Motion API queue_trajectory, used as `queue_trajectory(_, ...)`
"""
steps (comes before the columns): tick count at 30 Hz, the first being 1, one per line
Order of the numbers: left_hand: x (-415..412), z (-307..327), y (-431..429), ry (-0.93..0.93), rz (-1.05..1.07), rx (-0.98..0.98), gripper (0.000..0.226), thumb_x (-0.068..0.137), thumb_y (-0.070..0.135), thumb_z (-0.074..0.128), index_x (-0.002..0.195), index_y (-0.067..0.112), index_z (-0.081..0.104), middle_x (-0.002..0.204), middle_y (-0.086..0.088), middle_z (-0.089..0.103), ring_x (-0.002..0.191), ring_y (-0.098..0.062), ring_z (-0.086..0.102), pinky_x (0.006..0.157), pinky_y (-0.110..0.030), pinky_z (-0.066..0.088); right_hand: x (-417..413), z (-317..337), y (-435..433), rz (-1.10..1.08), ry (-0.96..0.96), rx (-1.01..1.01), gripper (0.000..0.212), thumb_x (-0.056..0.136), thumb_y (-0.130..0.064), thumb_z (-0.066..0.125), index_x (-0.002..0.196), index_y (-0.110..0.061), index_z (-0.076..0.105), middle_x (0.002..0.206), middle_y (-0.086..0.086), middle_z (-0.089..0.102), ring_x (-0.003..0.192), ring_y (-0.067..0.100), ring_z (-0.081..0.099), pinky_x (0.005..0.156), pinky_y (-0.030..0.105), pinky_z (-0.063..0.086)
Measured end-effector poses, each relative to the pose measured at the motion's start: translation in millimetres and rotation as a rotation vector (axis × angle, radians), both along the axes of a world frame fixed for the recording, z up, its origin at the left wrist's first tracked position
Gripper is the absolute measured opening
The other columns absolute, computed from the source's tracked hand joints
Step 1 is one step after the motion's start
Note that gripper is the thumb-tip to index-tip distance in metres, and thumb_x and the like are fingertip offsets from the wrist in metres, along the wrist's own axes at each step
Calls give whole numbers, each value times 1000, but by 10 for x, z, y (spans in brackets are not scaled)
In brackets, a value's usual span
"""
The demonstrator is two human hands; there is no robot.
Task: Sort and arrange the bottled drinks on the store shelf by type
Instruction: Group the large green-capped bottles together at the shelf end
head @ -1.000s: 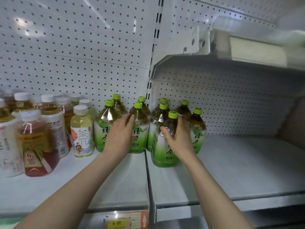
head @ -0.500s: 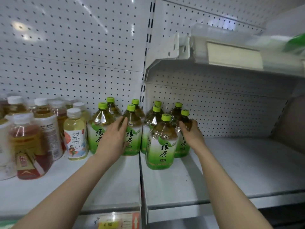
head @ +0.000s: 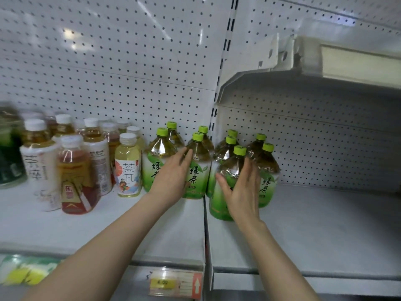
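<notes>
Several large green-tea bottles with lime-green caps stand in a cluster at the back of the white shelf [head: 130, 231]. My left hand [head: 171, 177] lies flat with fingers together between the two front left bottles [head: 196, 168], touching both. My right hand [head: 243, 192] presses its spread fingers against the front bottle [head: 227, 170] of the right group, which stands nearest the shelf's edge. Another green-tea bottle [head: 268, 170] stands just right of that hand. Neither hand wraps around a bottle.
Left of the green tea stand several white-capped tea bottles, among them a pale yellow one [head: 128, 168] and a red-labelled one [head: 74, 181]. A dark green bottle [head: 9, 155] is at the far left. An upper shelf [head: 325, 64] overhangs the right bay. A price tag [head: 175, 283] hangs below.
My right hand left the rear right bottle and came forward onto the front bottle of the right group. My left hand has stayed on the left bottles. The camera shifted left.
</notes>
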State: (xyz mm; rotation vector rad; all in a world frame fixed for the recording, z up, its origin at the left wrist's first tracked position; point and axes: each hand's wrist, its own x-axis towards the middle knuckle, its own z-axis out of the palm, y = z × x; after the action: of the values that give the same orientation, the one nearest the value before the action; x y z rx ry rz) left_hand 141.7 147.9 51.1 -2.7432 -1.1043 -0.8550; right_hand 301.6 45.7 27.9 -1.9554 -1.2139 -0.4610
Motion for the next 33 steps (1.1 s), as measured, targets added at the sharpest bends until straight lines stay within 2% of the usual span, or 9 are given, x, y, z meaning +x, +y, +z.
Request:
queue_trajectory(6, -61, -19, -26, -6, -24, -12, 90, 86, 14, 68, 155, 10, 10, 161, -12, 13, 146, -29, 21, 117, -35, 20, -29, -52, 48, -31, 20, 67, 95, 85, -67, 52, 151, -8, 18, 153, 23, 28, 141, 38, 26, 115, 53, 27)
queue_trajectory(9, -264, -36, -92, -68, -95, -34, 80, 83, 11, 70, 150, 4, 28, 155, -18, 30, 141, -33, 31, 116, -38, 25, -2, -32, 2, -16, 26, 24, 96, 84, -69, 51, 152, -11, 16, 155, 22, 25, 142, 38, 26, 115, 53, 26)
queue_trajectory(12, -665, -105, -160, -195, -91, 46, 65, 80, 10, 71, 140, 9, 48, 143, -14, 48, 131, -31, 44, 108, -40, 38, -97, 57, -57, -57, 47, 22, 92, 86, -69, 50, 150, -9, 21, 153, 22, 31, 140, 40, 30, 113, 58, 28)
queue_trajectory(16, -1449, -209, -111, -418, 3, 154, 43, 84, 10, 68, 126, 15, 60, 131, -7, 55, 123, -24, 49, 101, -37, 44, -583, 242, -66, -47, -26, 330, 66, 93, -37, 60, 141, -3, 32, 146, 24, 36, 135, 38, 33, 111, 54, 29)
queue_trajectory(21, -2395, -195, 198, -604, 207, 168, 47, 85, 11, 66, 131, 15, 55, 133, -7, 50, 124, -23, 45, 104, -34, 39, -1461, 327, 485, 319, -113, 187, 39, 96, -25, 56, 133, -13, 50, 129, 5, 53, 119, 25, 50, 99, 34, 38)
queue_trajectory(24, -2805, -177, 504, -575, 257, 80, 56, 85, 14, 68, 136, 12, 47, 137, -9, 46, 130, -23, 40, 107, -38, 38, -2054, 357, 888, 468, -51, 53, 42, 95, -29, 58, 135, -17, 50, 131, 0, 53, 120, 19, 52, 101, 37, 42)
queue_trajectory(28, -3056, -152, 828, -507, 183, -95, 69, 84, 23, 72, 143, 15, 38, 141, -5, 43, 128, -19, 43, 105, -30, 38, -2670, 423, 1319, 477, 77, -69, 69, 93, -57, 50, 150, -24, 30, 153, -1, 36, 139, 18, 35, 110, 40, 33)
queue_trajectory(30, -3064, -141, 939, -496, 103, -161, 73, 83, 29, 72, 145, 18, 35, 141, -2, 44, 125, -18, 48, 102, -35, 44, -2852, 434, 1452, 436, 106, -104, 77, 90, -65, 48, 152, -25, 25, 158, 1, 26, 143, 21, 28, 109, 43, 35)
queue_trajectory(33, -3003, -127, 1030, -524, -1, -235, 75, 81, 30, 74, 144, 25, 34, 140, 4, 50, 125, -15, 50, 101, -39, 45, -2985, 427, 1508, 360, 99, -99, 73, 88, -64, 51, 146, -24, 32, 150, 2, 30, 135, 23, 38, 99, 43, 43)
